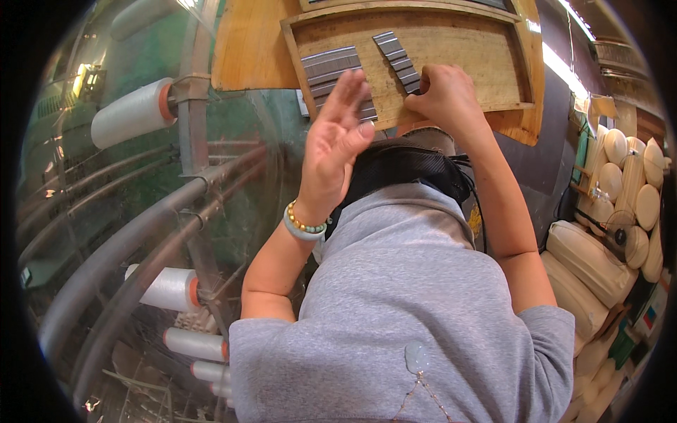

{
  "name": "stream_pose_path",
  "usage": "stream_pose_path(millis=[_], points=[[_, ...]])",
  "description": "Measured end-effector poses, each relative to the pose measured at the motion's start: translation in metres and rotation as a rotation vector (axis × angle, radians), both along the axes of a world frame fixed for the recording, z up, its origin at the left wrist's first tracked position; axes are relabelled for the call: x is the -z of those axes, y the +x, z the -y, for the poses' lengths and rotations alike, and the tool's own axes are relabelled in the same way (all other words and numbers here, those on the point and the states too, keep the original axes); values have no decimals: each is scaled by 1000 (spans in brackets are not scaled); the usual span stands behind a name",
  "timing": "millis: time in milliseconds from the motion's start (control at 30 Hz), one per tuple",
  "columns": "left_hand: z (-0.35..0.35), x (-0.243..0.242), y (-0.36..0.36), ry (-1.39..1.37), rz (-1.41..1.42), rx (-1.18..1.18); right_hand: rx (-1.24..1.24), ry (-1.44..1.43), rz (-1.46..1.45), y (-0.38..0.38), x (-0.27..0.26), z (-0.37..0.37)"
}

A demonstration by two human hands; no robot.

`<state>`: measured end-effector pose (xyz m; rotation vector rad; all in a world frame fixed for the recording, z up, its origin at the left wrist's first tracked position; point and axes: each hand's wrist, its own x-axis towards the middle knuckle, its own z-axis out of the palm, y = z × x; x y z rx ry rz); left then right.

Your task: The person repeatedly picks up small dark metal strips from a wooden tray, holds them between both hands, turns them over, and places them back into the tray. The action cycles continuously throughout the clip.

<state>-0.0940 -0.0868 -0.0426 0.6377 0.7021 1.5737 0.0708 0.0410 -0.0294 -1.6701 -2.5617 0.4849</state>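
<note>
A shallow wooden tray [455, 108] lies before me. At its left side is a wide block of thin grey metal-looking pieces [330, 58] with raised ridges across it. My left hand [336, 135] is raised over the near part of this block, palm turned inward and thumb apart, with nothing in it. The fingers are blurred and hide some of the pieces. To the right, a narrower ridged grey strip [394, 53] of similar pieces lies at a slant. My right hand [447, 98] pinches its near end between thumb and bent fingers, which cover that end.
The tray rests on a wooden tabletop [254, 47], with another wooden frame [402, 5] beyond it. Metal rails [132, 203] and white yarn cones [132, 113] stand at the left. Large cream-coloured rolls [587, 264] and a fan [621, 236] are at the right.
</note>
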Motion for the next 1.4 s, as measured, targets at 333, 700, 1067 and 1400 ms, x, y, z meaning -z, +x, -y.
stream_pose_path(millis=[333,700,1067,1400], points=[[-78,39,46,-378,590,192,41,-234,-109,7,-37,-16],[-94,-8,36,-271,252,352,172,188,-475,43,-53,-24],[-94,-29,48,-240,27,549,-31,-543,-1149,58,-35,-46],[-102,-25,59,-249,-14,611,22,-694,-1283,68,-40,-43]])
